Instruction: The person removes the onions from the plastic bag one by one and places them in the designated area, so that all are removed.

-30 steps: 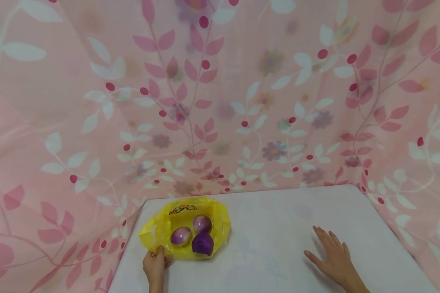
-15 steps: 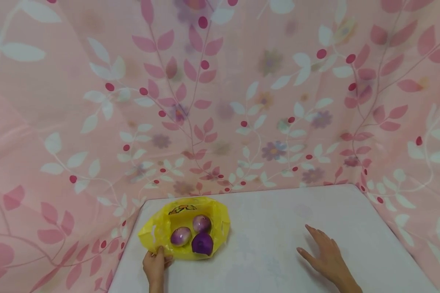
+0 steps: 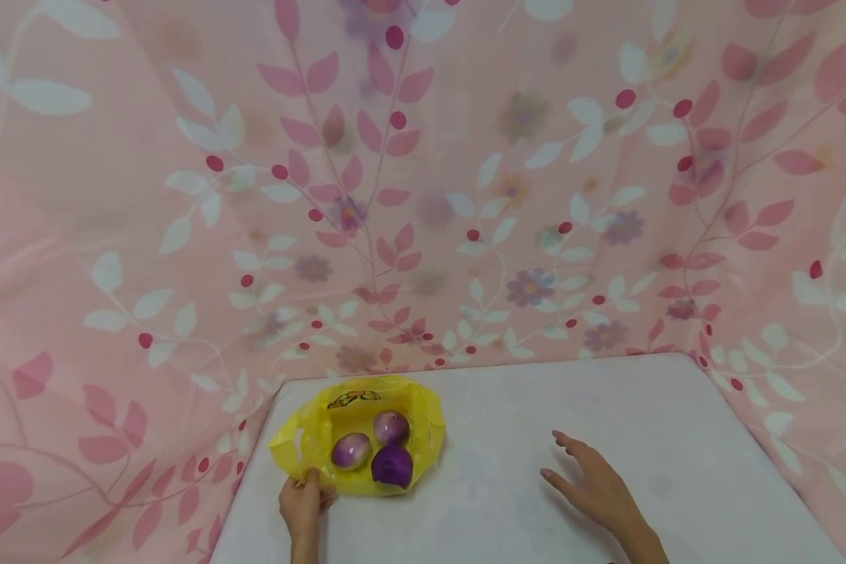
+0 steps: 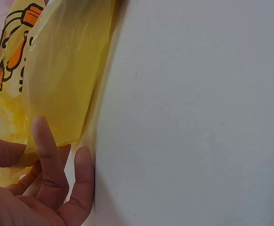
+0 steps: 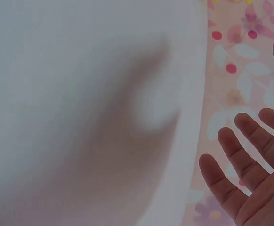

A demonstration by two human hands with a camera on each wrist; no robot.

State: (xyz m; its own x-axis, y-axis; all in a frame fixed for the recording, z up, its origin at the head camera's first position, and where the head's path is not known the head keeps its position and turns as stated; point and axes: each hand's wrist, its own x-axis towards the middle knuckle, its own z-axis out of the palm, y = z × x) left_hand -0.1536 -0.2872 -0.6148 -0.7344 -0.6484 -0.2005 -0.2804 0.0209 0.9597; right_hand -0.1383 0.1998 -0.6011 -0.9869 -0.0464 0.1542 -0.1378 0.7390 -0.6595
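Yellow plastic bag (image 3: 428, 415) sits at ten o'clock on white table (image 3: 522, 407), mouth spread, three purple onion-like pieces (image 3: 392, 465) inside. Left hand (image 3: 301, 503) pinches its rim at seven o'clock, presumably steadying the opening. Right hand (image 3: 595, 486), holding nothing, fingers extended, hovers over the table's four o'clock.

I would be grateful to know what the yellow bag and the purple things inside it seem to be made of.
Yellow bag: thin, glossy plastic film, judging by its crinkles and translucence.
Purple things: smooth-looking, two with bright highlights; perhaps plastic, but that's uncertain.
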